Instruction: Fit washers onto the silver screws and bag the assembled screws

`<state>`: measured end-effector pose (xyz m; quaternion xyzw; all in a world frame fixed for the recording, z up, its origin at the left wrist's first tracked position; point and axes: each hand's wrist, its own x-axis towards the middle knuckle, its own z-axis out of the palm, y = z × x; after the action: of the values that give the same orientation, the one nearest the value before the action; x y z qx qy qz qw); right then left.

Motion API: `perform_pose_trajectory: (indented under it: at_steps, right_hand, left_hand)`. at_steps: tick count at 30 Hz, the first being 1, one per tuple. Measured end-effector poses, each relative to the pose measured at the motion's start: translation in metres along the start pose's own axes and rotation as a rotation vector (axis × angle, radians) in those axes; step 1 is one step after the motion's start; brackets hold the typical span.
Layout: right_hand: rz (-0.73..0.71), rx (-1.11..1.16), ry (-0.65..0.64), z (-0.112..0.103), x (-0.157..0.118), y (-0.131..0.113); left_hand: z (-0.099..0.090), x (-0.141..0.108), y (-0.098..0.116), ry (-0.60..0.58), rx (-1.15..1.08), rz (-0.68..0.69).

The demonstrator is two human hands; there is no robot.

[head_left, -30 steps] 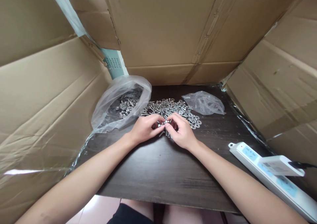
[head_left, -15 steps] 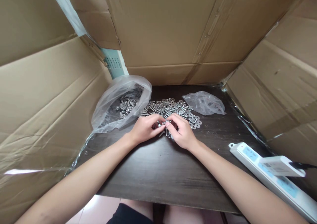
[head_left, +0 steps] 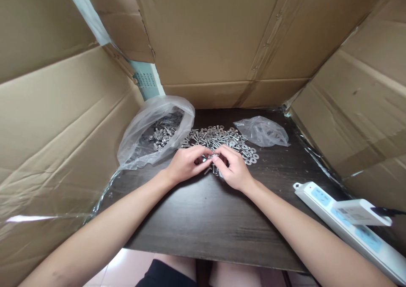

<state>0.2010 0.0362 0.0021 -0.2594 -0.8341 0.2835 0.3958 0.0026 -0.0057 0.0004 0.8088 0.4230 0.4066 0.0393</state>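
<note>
A loose pile of screws, nuts and washers [head_left: 218, 138] lies on the dark table [head_left: 203, 219]. At the pile's near edge my left hand [head_left: 192, 163] and my right hand [head_left: 231, 165] meet, fingertips almost touching. Between them, thumbs and fingers of both pinch a small metal screw [head_left: 213, 156]; its details are too small to tell. Left of the pile, an open clear plastic bag [head_left: 130, 151] holds more screws with wide heads [head_left: 163, 136].
A flatter clear plastic bag [head_left: 263, 131] lies right of the pile. Nearer on the right is a white power strip [head_left: 342, 223] with a plugged-in adapter [head_left: 361, 212] and black cable. Cardboard walls [head_left: 215, 33] enclose the table's back and sides.
Both hands stay in nearly the same place, still pinching at the small screw. The fingertips have shifted only slightly around it.
</note>
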Motion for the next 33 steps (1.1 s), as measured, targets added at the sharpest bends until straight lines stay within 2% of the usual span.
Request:
perform_pose_trajectory:
  at_steps: [33]
  right_hand:
    - [0.009,-0.017,0.022,0.0008,0.0009,-0.0019]
  left_hand:
    - [0.0001,0.0009,0.0004,-0.005,-0.025,-0.031]
